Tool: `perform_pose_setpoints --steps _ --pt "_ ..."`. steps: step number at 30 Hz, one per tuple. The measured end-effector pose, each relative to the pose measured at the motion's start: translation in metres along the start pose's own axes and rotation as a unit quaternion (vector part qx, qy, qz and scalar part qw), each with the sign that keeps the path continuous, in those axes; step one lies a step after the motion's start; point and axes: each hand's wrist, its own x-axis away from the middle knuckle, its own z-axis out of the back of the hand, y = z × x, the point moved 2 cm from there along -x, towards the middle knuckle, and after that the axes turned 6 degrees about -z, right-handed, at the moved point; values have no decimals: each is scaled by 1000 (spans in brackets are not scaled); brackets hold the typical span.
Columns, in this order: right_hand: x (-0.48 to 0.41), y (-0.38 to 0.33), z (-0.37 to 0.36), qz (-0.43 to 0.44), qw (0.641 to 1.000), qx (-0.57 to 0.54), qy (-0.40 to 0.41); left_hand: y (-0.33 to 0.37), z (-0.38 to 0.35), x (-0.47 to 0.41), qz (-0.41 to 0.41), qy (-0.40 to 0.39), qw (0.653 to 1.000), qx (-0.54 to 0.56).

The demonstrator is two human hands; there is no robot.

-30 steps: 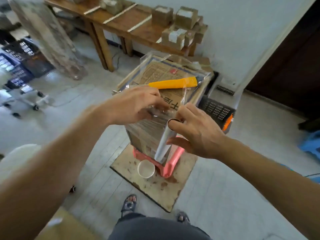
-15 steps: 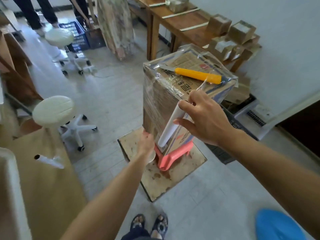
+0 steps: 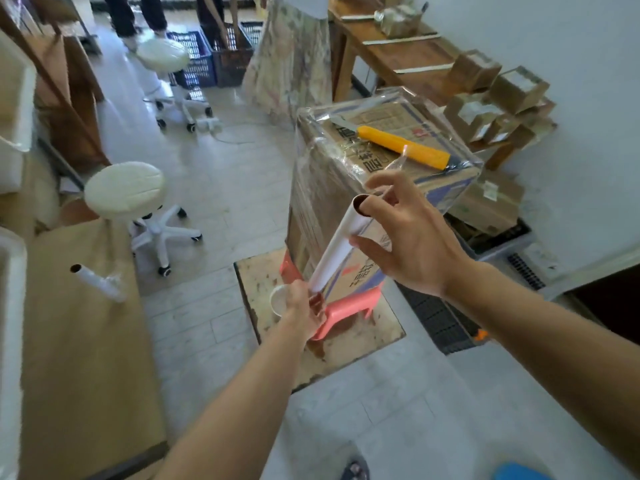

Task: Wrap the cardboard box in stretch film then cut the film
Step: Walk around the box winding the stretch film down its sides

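Cardboard box (image 3: 332,188) stands upright on a pink stool (image 3: 349,308), and the stool sits on a stained wooden board (image 3: 259,289) on the floor, roughly mid-frame. We see shiny film already over its sides and lapping onto the top edges, so several layers look done. A knife with a yellow handle (image 3: 403,147) lies on top of the box, untouched

Stretch film roll (image 3: 334,252) is held tilted just beside the box's near corner, top end leaning right. Right hand (image 3: 415,237) grips the upper end: one finger hooked at the open core, thumb on the side of the tube, other fingers spread loose. Left hand (image 3: 304,311) grips the lower end, fingers curled round it, down by the stool. A white cup-like thing (image 3: 277,299) sits right behind that hand; we can't tell what it is. A thin bunched strand of film (image 3: 398,164) runs up from near the right hand toward the box top

We judge the step as wrapping, late in it, with the cut not yet begun. The next move calls for carrying the roll round the box with the film kept taut, the core free to spin between both hands, and the box not tugged off the stool. After that one hand has to come free for the knife while the other keeps the film tight for the cut
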Motion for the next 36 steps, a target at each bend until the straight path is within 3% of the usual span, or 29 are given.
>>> perform_pose_setpoints --steps 8,18,26,28,32,36 --pt "29 21 23 59 998 -12 -29 -47 -24 32 -26 20 997 76" --pt "65 64 29 42 997 -24 -52 -89 -56 21 -9 -43 995 93" --pt "65 115 40 27 992 -25 -118 -111 -87 0 -5 -169 972 161" --pt "65 128 41 24 991 -28 -128 -117 -97 -10 -14 -120 976 178" --pt "67 160 41 42 986 -29 -157 -127 -129 -22 -26 -52 995 82" --pt "64 199 39 73 980 -40 -180 -142 -161 -27 -27 -62 982 174"
